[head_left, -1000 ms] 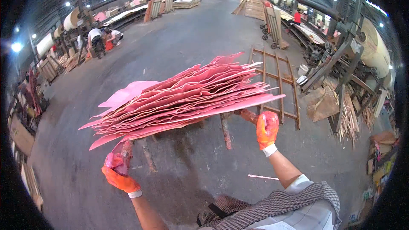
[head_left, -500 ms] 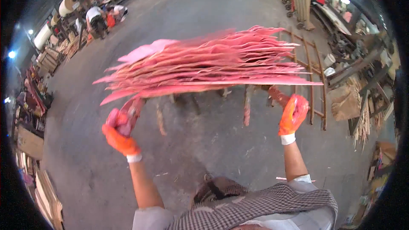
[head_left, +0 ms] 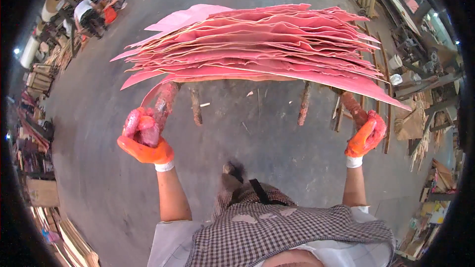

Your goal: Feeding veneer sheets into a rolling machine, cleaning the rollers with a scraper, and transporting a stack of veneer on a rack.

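A tall pile of pink, wavy-edged thin wood sheets [head_left: 257, 44], like veneer, lies across a carrier in front of me. Two thick handles crusted with pink reach back from beneath the pile. My left hand [head_left: 146, 136], in a pink-stained orange glove, is closed around the left handle [head_left: 167, 101]. Gripping the right handle [head_left: 352, 106] is my right hand [head_left: 367, 133], gloved the same way. One drooping sheet corner hangs close to the left handle. Two stained posts [head_left: 196, 106] [head_left: 304, 104] show below the pile between my hands; the rest of the carrier is hidden.
Two people [head_left: 91, 15] bend over at the far left, near an orange-red item. Wooden rails [head_left: 383, 74] stand right of the pile. Machinery and scrap wood [head_left: 420, 79] line the right side. Stacked boards [head_left: 74, 242] lie at the lower left. Grey concrete floor [head_left: 94, 133] runs between.
The pile sits higher in view and looks sharper. Both hands keep their hold, the right one now farther right. The surroundings have shifted, and a foot shows ahead of my apron.
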Action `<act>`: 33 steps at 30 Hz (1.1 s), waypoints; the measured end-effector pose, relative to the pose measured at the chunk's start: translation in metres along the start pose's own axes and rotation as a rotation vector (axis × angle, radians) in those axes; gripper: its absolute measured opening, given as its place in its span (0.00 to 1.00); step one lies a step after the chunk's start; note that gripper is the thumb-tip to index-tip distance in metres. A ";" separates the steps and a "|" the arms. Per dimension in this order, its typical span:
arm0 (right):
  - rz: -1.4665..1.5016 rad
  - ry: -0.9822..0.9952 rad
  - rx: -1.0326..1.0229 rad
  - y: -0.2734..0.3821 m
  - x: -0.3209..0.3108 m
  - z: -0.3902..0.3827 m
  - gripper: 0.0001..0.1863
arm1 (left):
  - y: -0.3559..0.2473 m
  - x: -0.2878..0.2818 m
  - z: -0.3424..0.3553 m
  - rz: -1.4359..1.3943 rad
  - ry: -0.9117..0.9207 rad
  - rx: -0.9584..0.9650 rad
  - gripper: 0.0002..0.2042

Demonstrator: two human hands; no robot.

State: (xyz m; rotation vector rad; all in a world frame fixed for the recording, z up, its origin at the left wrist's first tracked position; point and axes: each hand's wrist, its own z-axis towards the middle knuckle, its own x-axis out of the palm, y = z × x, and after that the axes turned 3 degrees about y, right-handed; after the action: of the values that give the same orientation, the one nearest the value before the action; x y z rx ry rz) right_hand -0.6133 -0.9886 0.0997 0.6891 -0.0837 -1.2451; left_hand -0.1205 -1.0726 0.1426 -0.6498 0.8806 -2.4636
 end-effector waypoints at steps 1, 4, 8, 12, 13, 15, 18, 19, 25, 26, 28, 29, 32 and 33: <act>-0.002 -0.015 0.043 -0.004 0.008 -0.001 0.13 | 0.010 0.005 0.010 -0.051 0.063 -0.025 0.27; -0.134 -0.046 0.047 0.005 0.007 -0.002 0.12 | 0.018 0.003 0.006 -0.082 0.221 -0.073 0.27; -0.091 -0.086 0.060 -0.001 0.023 0.000 0.11 | 0.029 0.007 -0.001 0.040 0.130 0.019 0.25; -0.085 -0.147 0.040 0.001 0.029 -0.007 0.14 | 0.045 0.000 0.005 -0.006 0.179 0.050 0.18; -0.211 -0.126 -0.001 0.004 0.028 -0.003 0.16 | 0.049 -0.002 0.010 -0.077 0.270 0.078 0.16; -0.098 -0.160 0.067 0.009 0.020 -0.016 0.16 | 0.042 -0.001 0.005 0.101 0.320 0.179 0.15; -0.002 -0.182 0.110 0.019 0.015 -0.024 0.14 | 0.037 0.000 -0.009 0.023 0.264 -0.091 0.19; 0.129 -0.217 0.158 0.017 0.018 -0.025 0.13 | 0.037 0.003 -0.010 0.028 0.271 -0.121 0.21; 0.045 -0.162 0.135 0.020 -0.003 -0.045 0.07 | 0.039 -0.001 0.001 -0.087 0.251 -0.219 0.24; -0.054 -0.144 0.069 0.023 -0.005 -0.049 0.06 | 0.039 -0.008 0.002 -0.131 0.281 -0.197 0.24; -0.074 -0.171 0.010 0.035 -0.009 -0.049 0.06 | 0.041 -0.007 0.002 -0.199 0.232 -0.213 0.25; -0.082 -0.184 0.047 0.039 -0.010 -0.051 0.06 | 0.043 -0.010 0.005 -0.211 0.255 -0.196 0.25; -0.154 -0.174 0.075 0.048 -0.004 -0.068 0.07 | 0.063 -0.024 0.012 -0.247 0.267 -0.169 0.25; -0.104 -0.224 0.087 0.047 -0.006 -0.071 0.07 | 0.065 -0.024 0.010 -0.255 0.275 -0.190 0.25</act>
State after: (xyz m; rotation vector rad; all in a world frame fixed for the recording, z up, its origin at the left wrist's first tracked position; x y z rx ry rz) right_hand -0.5457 -0.9457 0.0694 0.6331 -0.2911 -1.4219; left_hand -0.0802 -1.1098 0.0996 -0.5199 1.2156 -2.7662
